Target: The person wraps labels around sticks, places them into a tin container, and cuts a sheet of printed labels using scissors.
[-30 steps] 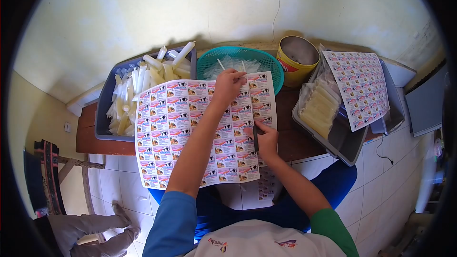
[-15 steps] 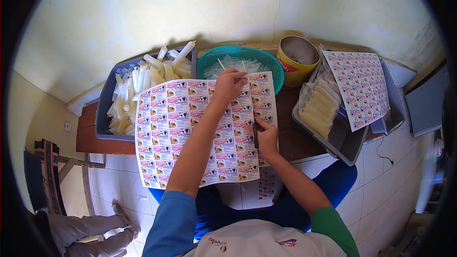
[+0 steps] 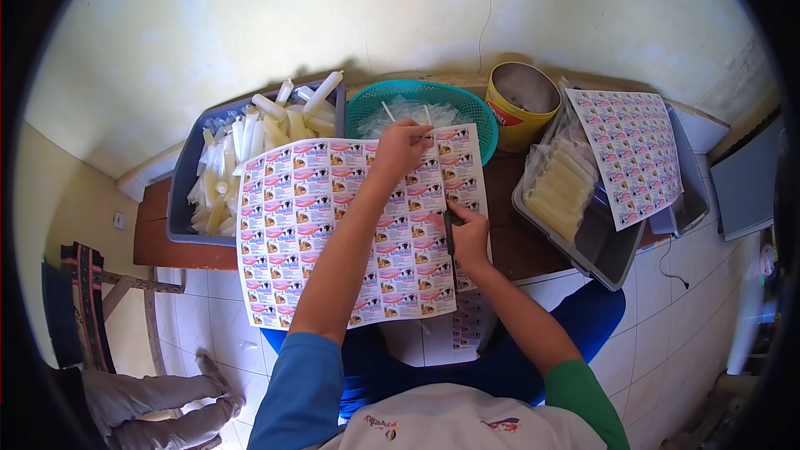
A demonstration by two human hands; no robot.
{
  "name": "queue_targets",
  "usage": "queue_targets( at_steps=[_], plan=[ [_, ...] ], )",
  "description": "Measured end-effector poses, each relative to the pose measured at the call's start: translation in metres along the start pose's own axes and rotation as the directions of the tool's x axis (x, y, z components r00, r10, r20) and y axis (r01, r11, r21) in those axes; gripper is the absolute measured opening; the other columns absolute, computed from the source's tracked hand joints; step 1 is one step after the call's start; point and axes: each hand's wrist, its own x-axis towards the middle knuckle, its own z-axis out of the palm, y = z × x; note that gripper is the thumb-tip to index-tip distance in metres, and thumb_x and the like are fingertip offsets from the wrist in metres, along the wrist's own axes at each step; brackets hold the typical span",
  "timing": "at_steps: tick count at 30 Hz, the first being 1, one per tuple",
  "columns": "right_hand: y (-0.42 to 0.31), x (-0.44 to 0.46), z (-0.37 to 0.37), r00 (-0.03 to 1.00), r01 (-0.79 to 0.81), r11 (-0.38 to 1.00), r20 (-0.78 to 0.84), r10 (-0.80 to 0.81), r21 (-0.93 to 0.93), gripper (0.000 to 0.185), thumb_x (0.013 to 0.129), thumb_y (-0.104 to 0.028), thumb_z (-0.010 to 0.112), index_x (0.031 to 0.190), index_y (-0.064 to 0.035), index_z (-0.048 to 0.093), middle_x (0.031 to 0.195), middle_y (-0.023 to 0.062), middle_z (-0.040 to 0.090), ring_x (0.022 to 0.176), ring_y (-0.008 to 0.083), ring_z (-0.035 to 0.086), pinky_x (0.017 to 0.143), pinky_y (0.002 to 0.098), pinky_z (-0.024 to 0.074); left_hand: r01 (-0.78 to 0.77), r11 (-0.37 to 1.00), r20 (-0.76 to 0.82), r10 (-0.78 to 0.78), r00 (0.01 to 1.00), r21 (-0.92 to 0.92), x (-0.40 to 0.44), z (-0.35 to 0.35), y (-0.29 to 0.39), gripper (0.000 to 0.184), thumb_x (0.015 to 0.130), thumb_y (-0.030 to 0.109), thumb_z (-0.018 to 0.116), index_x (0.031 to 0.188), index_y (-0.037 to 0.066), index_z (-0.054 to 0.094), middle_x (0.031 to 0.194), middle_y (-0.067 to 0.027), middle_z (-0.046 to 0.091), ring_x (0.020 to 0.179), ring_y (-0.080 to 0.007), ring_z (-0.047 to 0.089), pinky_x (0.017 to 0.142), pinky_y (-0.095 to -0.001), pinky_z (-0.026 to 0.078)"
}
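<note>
A large sheet of printed labels (image 3: 317,225), with rows of small pink and purple pictures, spreads in front of me above my lap. My left hand (image 3: 402,150) is closed on its upper part, the fingertips pinching near the top edge. Lower on the right, my right hand (image 3: 469,235) grips dark-handled scissors (image 3: 451,237) along a line between two label columns. To the right of the scissors, the outermost column hangs partly separated as a strip (image 3: 467,175). The scissor blades are mostly hidden.
A grey crate (image 3: 187,229) of filled plastic tubes stands left on the bench, beside a green basket (image 3: 492,129) of clear plastic. A yellow tin (image 3: 521,121) and grey tubs (image 3: 592,262) with more tubes and another label sheet (image 3: 629,146) are right. A person's legs (image 3: 158,400) show lower left.
The right hand and scissors have shifted slightly, and the right-hand strip's lower part has moved a little to the right. My left hand stays at the top of the sheet.
</note>
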Motion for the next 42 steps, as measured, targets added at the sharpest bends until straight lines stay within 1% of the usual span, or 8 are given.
queue_targets(
  at_steps=[3,9,12,21,29,39,41,42],
  plan=[
    [-0.004,0.000,0.000,0.999,-0.030,0.999,0.016,0.029,0.035,0.049,0.069,-0.017,0.084,0.106,0.0080,0.064,0.085,0.0033,0.066,0.078,0.0058,0.055,0.070,0.0217,0.0453,-0.012,1.000,0.003,0.012,1.000,0.016,0.001,-0.001,-0.001,0.030,0.076,0.009,0.072,0.105,0.003,0.068,0.087,-0.0109,0.063,0.076,-0.0236,0.064,0.071,-0.0313,0.050],
    [-0.004,0.005,-0.002,0.999,-0.017,1.000,0.027,0.018,-0.010,0.050,0.069,-0.020,0.084,0.107,0.0071,0.065,0.086,0.0060,0.069,0.078,0.0059,0.056,0.069,0.0228,0.0462,-0.008,1.000,0.017,0.008,1.000,-0.013,0.001,-0.003,0.000,0.031,0.076,0.008,0.073,0.105,0.003,0.068,0.088,-0.0114,0.063,0.078,-0.0248,0.065,0.072,-0.0316,0.050],
    [-0.005,0.007,-0.001,0.999,-0.031,0.998,0.026,0.030,0.054,0.054,0.069,-0.023,0.084,0.108,0.0072,0.064,0.086,0.0078,0.069,0.078,0.0061,0.056,0.069,0.0235,0.0468,-0.002,1.000,0.023,0.002,1.000,0.010,0.001,-0.002,0.000,0.031,0.076,0.008,0.073,0.106,0.004,0.068,0.088,-0.0113,0.063,0.079,-0.0247,0.065,0.072,-0.0315,0.050],
    [0.012,0.012,-0.003,1.000,-0.016,1.000,0.003,0.016,-0.022,0.060,0.067,-0.025,0.085,0.111,0.0084,0.062,0.089,0.0103,0.070,0.079,0.0063,0.056,0.071,0.0232,0.0472,-0.007,1.000,0.035,0.007,0.999,0.004,0.000,-0.003,-0.003,0.032,0.076,0.007,0.072,0.107,0.003,0.068,0.088,-0.0118,0.062,0.079,-0.0252,0.063,0.073,-0.0321,0.049],
    [0.010,0.017,-0.002,1.000,-0.017,0.999,0.011,0.018,-0.028,0.055,0.066,-0.024,0.085,0.108,0.0052,0.065,0.078,0.0026,0.068,0.072,0.0038,0.051,0.066,0.0227,0.0454,-0.020,1.000,0.052,0.019,0.998,0.016,0.001,-0.004,-0.003,0.033,0.076,0.008,0.071,0.108,0.004,0.067,0.088,-0.0120,0.062,0.081,-0.0269,0.063,0.074,-0.0326,0.049],
    [0.010,0.018,-0.002,1.000,-0.011,1.000,0.012,0.012,-0.018,0.052,0.066,-0.024,0.085,0.107,0.0035,0.066,0.076,0.0015,0.067,0.070,0.0032,0.050,0.064,0.0225,0.0445,-0.045,0.999,0.053,0.044,0.998,0.021,0.001,-0.002,-0.008,0.031,0.078,0.006,0.069,0.108,0.005,0.068,0.088,-0.0121,0.062,0.081,-0.0271,0.063,0.074,-0.0327,0.048],
    [0.008,0.018,-0.004,0.999,-0.021,0.997,0.046,0.025,-0.071,0.048,0.072,-0.016,0.082,0.111,0.0062,0.064,0.088,0.0045,0.069,0.075,0.0056,0.056,0.069,0.0218,0.0473,-0.026,0.999,0.037,0.025,0.999,0.026,0.002,-0.002,-0.007,0.027,0.078,0.006,0.068,0.104,0.006,0.069,0.086,-0.0125,0.062,0.080,-0.0292,0.062,0.074,-0.0341,0.048],
    [0.005,0.018,-0.004,0.999,-0.021,0.997,0.047,0.025,-0.072,0.048,0.072,-0.016,0.082,0.111,0.0062,0.064,0.088,0.0045,0.069,0.075,0.0056,0.056,0.069,0.0218,0.0473,-0.008,0.999,0.021,0.007,1.000,0.032,0.002,-0.002,-0.007,0.023,0.078,0.006,0.067,0.100,0.007,0.071,0.084,-0.0129,0.063,0.079,-0.0313,0.062,0.074,-0.0356,0.048]
  ],
)
